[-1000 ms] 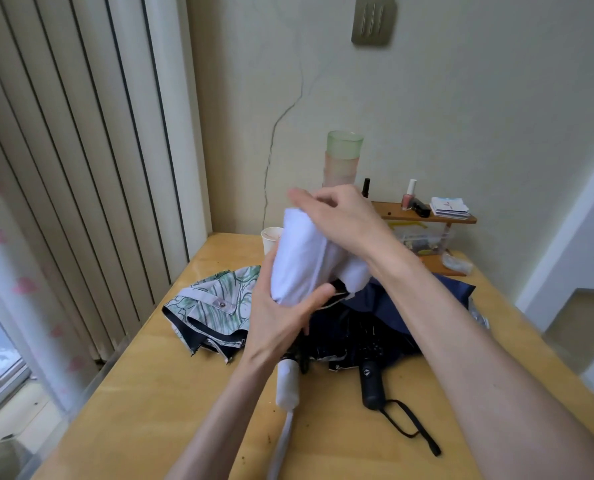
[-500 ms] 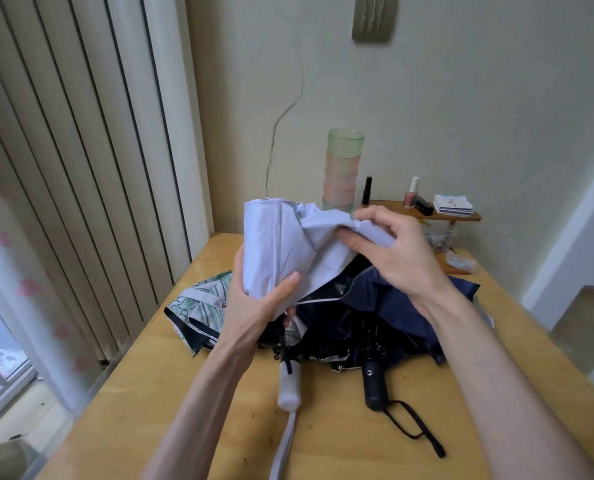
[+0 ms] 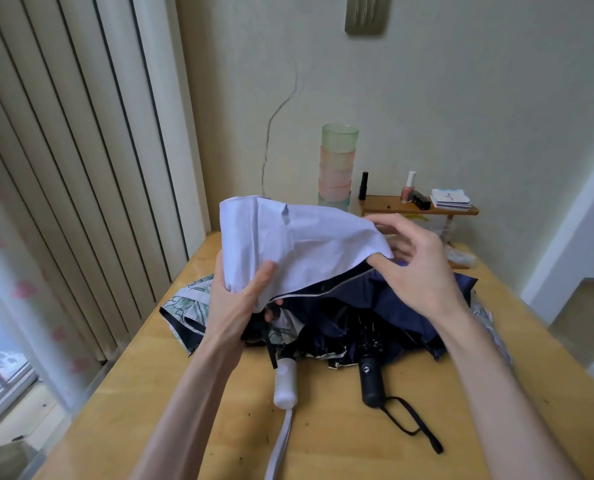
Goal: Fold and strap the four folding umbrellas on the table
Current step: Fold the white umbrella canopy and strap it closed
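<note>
A pale lilac umbrella (image 3: 299, 244) is held up over the wooden table (image 3: 323, 438), its white handle (image 3: 285, 386) resting on the tabletop. My left hand (image 3: 240, 299) grips its canopy near the base, thumb pressed on the cloth. My right hand (image 3: 416, 268) pinches the canopy's right edge and holds it stretched out sideways. Under it lies a navy umbrella (image 3: 392, 306) with a black handle (image 3: 371, 382) and wrist cord. A green floral umbrella (image 3: 188, 306) lies crumpled at the left. A fourth umbrella is mostly hidden behind my right arm.
A stack of tinted plastic cups (image 3: 338, 164) stands against the back wall. Beside it a small wooden shelf (image 3: 420, 209) carries nail polish bottles and cards. Vertical blinds (image 3: 81, 168) and a window run along the table's left edge.
My right hand has come off the bundled canopy and pulled its edge out to the right, spreading the lilac cloth. My left hand keeps its grip near the base.
</note>
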`<state>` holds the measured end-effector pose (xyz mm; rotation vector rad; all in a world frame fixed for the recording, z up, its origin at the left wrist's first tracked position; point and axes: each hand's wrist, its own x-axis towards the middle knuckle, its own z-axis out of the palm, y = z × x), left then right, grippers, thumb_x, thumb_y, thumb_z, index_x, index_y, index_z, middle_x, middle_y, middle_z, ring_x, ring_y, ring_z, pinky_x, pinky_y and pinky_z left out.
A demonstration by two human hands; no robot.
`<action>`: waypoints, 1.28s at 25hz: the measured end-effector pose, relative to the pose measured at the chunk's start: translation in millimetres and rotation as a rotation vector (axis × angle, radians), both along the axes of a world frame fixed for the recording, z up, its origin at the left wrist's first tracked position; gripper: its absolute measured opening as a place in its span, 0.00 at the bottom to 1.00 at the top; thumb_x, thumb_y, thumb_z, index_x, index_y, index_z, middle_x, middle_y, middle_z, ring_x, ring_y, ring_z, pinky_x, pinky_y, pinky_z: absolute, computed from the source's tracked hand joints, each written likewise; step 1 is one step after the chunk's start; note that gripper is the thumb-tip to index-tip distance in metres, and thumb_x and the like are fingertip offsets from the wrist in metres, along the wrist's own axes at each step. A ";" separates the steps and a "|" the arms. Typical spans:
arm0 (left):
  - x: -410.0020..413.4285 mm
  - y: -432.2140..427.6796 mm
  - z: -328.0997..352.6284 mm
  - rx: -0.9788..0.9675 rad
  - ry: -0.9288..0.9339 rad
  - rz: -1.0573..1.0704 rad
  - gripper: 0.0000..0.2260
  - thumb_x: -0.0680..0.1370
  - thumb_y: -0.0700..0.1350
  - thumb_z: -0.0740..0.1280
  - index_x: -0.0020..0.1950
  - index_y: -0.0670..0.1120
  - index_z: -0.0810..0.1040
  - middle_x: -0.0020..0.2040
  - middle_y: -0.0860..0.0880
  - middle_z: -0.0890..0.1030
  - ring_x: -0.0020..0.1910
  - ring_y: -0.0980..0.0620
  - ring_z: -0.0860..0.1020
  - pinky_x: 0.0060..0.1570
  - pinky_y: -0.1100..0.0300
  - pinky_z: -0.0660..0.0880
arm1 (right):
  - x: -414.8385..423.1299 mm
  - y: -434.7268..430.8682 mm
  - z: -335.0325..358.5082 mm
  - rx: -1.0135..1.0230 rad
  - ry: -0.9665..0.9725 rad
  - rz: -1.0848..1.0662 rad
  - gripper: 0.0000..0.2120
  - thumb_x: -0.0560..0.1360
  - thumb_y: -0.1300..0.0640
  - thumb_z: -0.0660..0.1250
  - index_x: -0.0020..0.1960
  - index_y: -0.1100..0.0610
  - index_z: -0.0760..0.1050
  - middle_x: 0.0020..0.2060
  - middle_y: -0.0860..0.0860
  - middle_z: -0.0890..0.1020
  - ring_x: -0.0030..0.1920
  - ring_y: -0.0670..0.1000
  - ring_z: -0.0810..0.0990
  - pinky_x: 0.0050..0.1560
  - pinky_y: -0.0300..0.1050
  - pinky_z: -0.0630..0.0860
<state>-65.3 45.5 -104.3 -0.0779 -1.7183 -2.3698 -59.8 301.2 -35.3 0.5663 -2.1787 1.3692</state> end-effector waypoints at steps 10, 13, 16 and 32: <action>-2.7 3.2 -3.0 0.001 0.019 0.071 0.38 0.64 0.68 0.83 0.71 0.62 0.74 0.65 0.45 0.82 0.54 0.40 0.80 0.48 0.45 0.77 | 6.2 -18.5 -42.9 -0.313 0.265 -0.412 0.17 0.74 0.70 0.75 0.57 0.53 0.78 0.47 0.42 0.84 0.48 0.42 0.84 0.46 0.37 0.79; -1.4 0.9 -0.2 0.031 0.006 0.048 0.33 0.68 0.61 0.82 0.71 0.60 0.75 0.65 0.45 0.83 0.52 0.42 0.82 0.40 0.51 0.78 | 4.5 -14.7 -47.0 -0.324 0.266 -0.472 0.11 0.75 0.64 0.74 0.53 0.53 0.79 0.43 0.41 0.84 0.43 0.43 0.83 0.43 0.41 0.80; -3.8 -7.2 -1.0 0.039 0.004 0.017 0.33 0.70 0.54 0.82 0.72 0.58 0.75 0.66 0.45 0.82 0.53 0.41 0.84 0.38 0.52 0.80 | 5.6 -13.0 -57.6 -0.330 0.295 -0.495 0.10 0.77 0.58 0.72 0.57 0.55 0.79 0.46 0.45 0.86 0.47 0.45 0.85 0.45 0.44 0.82; 2.5 -16.3 -0.2 -0.230 0.139 -0.004 0.36 0.72 0.61 0.78 0.77 0.69 0.67 0.74 0.52 0.76 0.70 0.39 0.78 0.64 0.32 0.77 | 13.1 29.2 -33.1 -0.206 -0.437 0.382 0.24 0.78 0.37 0.71 0.64 0.54 0.82 0.64 0.51 0.84 0.68 0.50 0.81 0.68 0.50 0.76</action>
